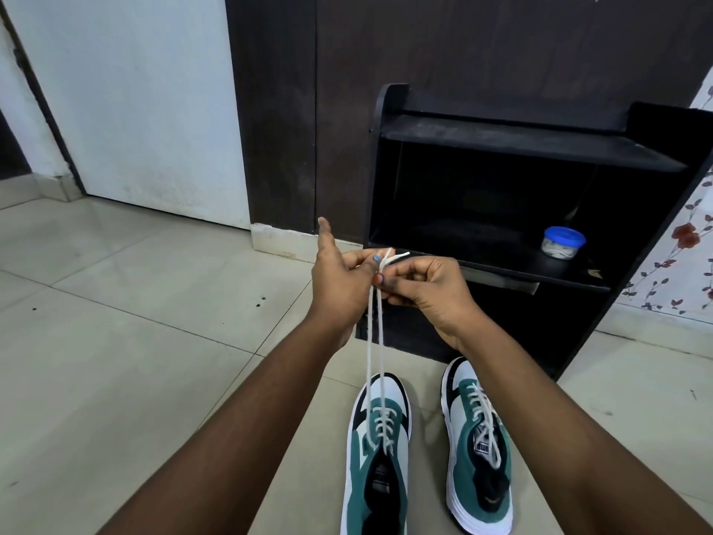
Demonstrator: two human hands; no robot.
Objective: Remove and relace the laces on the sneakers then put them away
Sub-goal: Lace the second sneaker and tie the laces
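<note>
Both ends of the lace (375,334) run straight up from the left shoe (380,449) on the floor to the hands; the right hand (428,291) pinches them at the top; the left hand (339,279) seems to pinch too, thumb out.

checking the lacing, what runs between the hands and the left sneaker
In the head view, two strands of the white lace rise from the left sneaker to the left hand and right hand, which pinch its ends together. Nothing else lies between.
</note>
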